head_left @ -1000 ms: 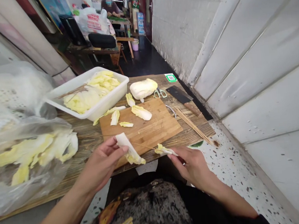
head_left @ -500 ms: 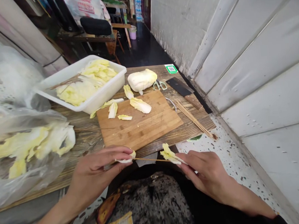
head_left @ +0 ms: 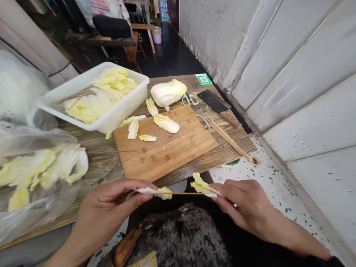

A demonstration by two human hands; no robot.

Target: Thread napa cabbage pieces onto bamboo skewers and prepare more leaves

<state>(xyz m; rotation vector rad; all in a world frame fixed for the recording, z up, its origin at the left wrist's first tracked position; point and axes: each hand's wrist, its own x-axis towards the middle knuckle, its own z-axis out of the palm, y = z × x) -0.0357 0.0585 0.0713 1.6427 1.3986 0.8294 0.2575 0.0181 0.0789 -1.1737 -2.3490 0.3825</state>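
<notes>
A thin bamboo skewer (head_left: 182, 193) runs level between my hands, just before the table edge. My left hand (head_left: 115, 204) pinches the white stem of a small cabbage leaf (head_left: 164, 193) lying along the skewer's left part. Fingers of my right hand (head_left: 243, 200) close on a second cabbage leaf (head_left: 200, 184) around the skewer's other end. That end is hidden by my fingers. Beyond my hands lies a wooden cutting board (head_left: 167, 155). Cut cabbage pieces (head_left: 166, 123) rest on its far part, with a small one (head_left: 148, 138) near its left side.
Behind the board sit a cabbage head (head_left: 168, 93) and scissors (head_left: 190, 99). A cleaver (head_left: 217, 105) and a bundle of skewers (head_left: 229, 139) lie to the right. A white tub (head_left: 109, 122) of leaves and a plastic bag (head_left: 48, 213) with leaves are on the left.
More of the left leaf shows: its yellow end has shifted right along the skewer, out from my left fingers. My right hand is nearly unmoved. The view has shifted slightly.
</notes>
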